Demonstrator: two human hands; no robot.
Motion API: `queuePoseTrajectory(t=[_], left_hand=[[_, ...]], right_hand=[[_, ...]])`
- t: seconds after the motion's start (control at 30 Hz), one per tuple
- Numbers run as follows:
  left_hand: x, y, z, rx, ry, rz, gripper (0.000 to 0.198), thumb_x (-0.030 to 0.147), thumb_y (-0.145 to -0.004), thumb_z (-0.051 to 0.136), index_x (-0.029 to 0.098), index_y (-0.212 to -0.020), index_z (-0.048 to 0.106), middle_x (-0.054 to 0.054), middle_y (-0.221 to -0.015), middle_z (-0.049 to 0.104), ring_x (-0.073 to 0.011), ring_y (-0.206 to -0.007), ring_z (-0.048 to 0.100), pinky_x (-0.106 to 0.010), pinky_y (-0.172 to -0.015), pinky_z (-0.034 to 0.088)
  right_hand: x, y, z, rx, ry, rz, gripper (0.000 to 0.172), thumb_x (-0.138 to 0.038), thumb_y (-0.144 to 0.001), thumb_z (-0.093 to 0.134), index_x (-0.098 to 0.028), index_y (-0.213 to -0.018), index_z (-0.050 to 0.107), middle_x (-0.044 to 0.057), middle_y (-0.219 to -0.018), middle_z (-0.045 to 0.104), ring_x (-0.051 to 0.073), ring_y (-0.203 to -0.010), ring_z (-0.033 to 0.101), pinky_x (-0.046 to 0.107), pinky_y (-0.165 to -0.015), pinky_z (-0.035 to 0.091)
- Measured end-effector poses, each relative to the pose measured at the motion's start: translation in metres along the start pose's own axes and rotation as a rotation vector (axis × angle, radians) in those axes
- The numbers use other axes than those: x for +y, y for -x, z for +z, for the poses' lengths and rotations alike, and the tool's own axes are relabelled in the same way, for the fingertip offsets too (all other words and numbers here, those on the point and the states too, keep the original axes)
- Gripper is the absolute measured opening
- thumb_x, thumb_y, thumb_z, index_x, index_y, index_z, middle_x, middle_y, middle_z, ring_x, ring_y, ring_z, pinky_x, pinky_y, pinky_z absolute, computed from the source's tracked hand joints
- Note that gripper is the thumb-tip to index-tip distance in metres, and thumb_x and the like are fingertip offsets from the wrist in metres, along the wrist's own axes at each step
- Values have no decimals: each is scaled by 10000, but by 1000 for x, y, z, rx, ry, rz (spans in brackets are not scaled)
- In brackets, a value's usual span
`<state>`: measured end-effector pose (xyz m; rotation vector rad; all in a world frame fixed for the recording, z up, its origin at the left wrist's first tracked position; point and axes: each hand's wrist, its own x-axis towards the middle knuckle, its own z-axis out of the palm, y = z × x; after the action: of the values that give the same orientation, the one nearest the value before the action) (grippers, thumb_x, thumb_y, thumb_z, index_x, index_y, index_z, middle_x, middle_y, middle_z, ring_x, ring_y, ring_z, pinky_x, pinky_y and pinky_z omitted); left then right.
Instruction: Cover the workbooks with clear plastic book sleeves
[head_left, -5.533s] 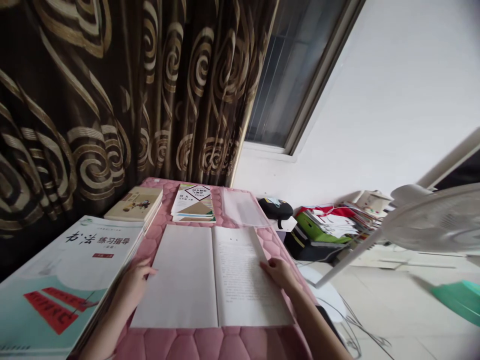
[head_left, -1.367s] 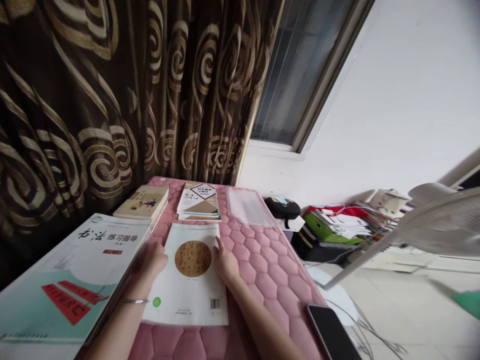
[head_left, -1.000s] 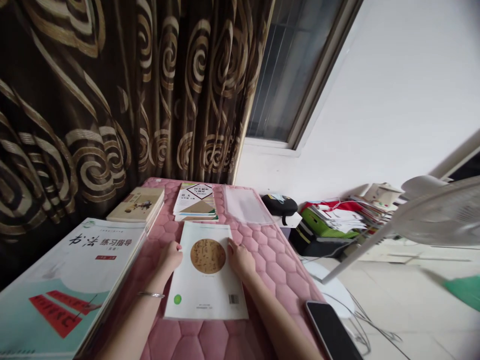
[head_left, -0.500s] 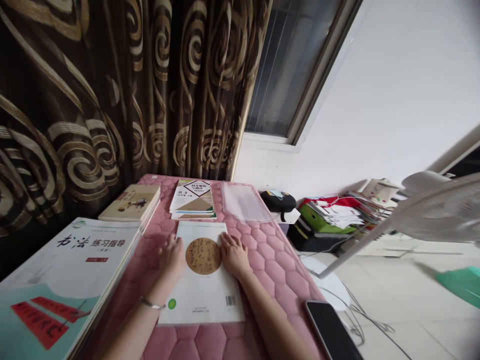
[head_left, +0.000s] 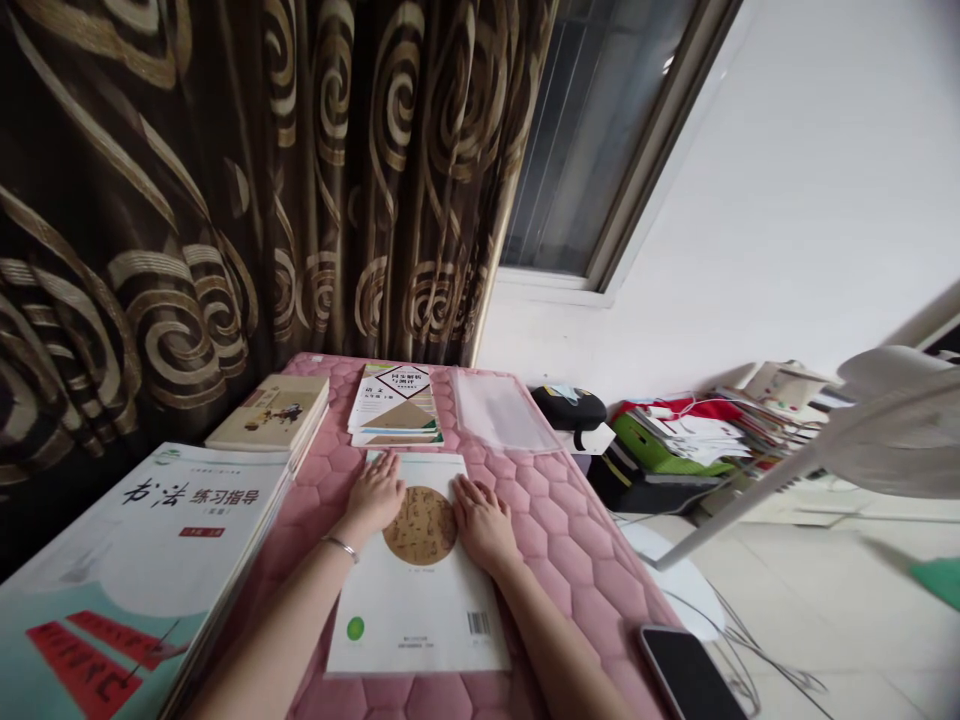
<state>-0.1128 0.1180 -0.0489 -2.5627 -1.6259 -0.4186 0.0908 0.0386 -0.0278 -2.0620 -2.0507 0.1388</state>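
A white book (head_left: pixel 420 620) with a brown round picture and a barcode lies flat on the pink quilted table cover (head_left: pixel 555 560). My left hand (head_left: pixel 377 494) rests on its upper left part, fingers stretched out, with a bracelet at the wrist. On its right edge lies my right hand (head_left: pixel 484 520), palm down and fingers extended. Neither hand grips anything. Just beyond the book sits a small stack of workbooks (head_left: pixel 396 405). To its right is a translucent plastic sleeve (head_left: pixel 506 412).
At the left stand a tall stack of textbooks (head_left: pixel 165 560) and a smaller tan stack (head_left: pixel 270 412). A phone (head_left: pixel 694 675) lies at the near right edge. Beyond that edge are a white fan (head_left: pixel 892 440), a black case (head_left: pixel 568 407) and piled papers (head_left: pixel 697 436). A patterned curtain (head_left: pixel 300 200) hangs behind.
My left hand has moved up and inward, from the book's left edge onto its cover. The right hand stays at the right edge. The whole view has shifted slightly.
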Motion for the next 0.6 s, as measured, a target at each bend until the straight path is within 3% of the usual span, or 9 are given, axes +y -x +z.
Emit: queuePoseTrajectory(t=[0.1, 0.2, 0.27, 0.4, 0.5, 0.6], left_hand=[[-17, 2, 2, 7, -4, -30, 545, 277, -961, 290, 97, -1459, 422, -141, -1551, 349, -275, -1431, 350, -490, -1173, 274], [-18, 4, 4, 24, 1, -49, 540, 281, -960, 303, 140, -1468, 419, -122, -1554, 353, -276, -1431, 351, -498, -1171, 272], [-17, 4, 6, 35, 3, -53, 538, 271, -950, 321, 157, -1465, 428, -118, -1551, 365, -280, -1425, 362, -502, -1167, 279], [-18, 3, 8, 46, -7, -31, 541, 241, -932, 341, 158, -1456, 442, -114, -1556, 360, -275, -1423, 365, -485, -1162, 292], [-19, 3, 8, 48, 0, -24, 535, 272, -947, 328, 148, -1456, 441, -122, -1556, 360, -270, -1425, 363, -468, -1167, 284], [-19, 3, 8, 41, 13, -22, 540, 281, -952, 316, 136, -1458, 437, -126, -1552, 364, -270, -1427, 360, -468, -1170, 279]], right_hand=[[-1, 0, -3, -12, 12, -1, 495, -326, -1002, 282, -243, -1462, 444, 28, -1546, 388, 260, -1407, 329, 479, -1115, 284], [-14, -1, -4, -32, 45, -43, 511, -235, -982, 287, -154, -1462, 444, 84, -1569, 330, 307, -1463, 226, 528, -1159, 200], [-32, -4, -1, -71, 19, -165, 515, -215, -974, 301, -134, -1463, 437, 93, -1587, 278, 306, -1486, 161, 521, -1177, 180], [-61, -20, 14, -105, -97, -401, 552, -383, -1013, 290, -153, -1513, 343, 81, -1585, 279, 242, -1484, 189, 436, -1201, 187], [-52, -41, 18, -108, -68, -349, 608, -462, -1016, 276, -121, -1517, 320, 117, -1583, 259, 236, -1486, 181, 438, -1207, 153], [-22, -58, 14, -99, -28, -173, 607, -423, -1024, 258, -72, -1519, 290, 140, -1594, 206, 243, -1487, 168, 433, -1203, 150]])
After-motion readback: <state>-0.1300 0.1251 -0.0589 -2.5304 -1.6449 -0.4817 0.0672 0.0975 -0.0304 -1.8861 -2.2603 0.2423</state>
